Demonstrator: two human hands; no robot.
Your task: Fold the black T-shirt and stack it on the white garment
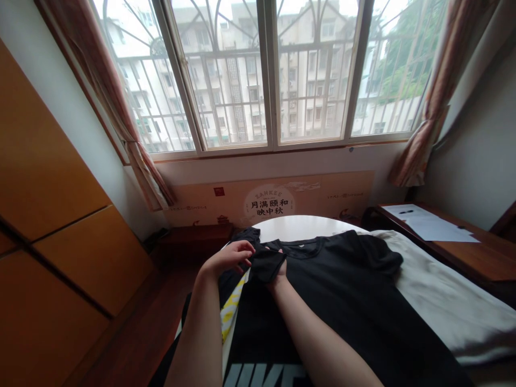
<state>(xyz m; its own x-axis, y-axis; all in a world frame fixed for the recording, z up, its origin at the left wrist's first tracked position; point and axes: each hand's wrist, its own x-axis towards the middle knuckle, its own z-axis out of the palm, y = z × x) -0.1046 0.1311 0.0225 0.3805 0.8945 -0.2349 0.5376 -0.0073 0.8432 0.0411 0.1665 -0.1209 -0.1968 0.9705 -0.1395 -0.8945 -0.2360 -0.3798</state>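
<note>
A black T-shirt (342,290) lies spread in front of me, its collar on the far side and its right-hand sleeve stretched out. Pale block letters show on black cloth at the bottom edge of the view. My right hand (281,269) is closed on a bunched part of the T-shirt left of the collar, with some fingers hidden under the cloth. Just left of it, my left hand (236,255) has bent fingers held apart, at the edge of that cloth. Beneath my left forearm shows a yellow and white patterned cloth (233,309).
A white rounded surface (298,223) shows behind the shirt. Rumpled white cloth (451,301) lies to the right, beside a dark wooden table (492,260) with white paper (429,223) on it. An orange-brown cabinet (72,258) stands left. Barred windows and curtains are ahead.
</note>
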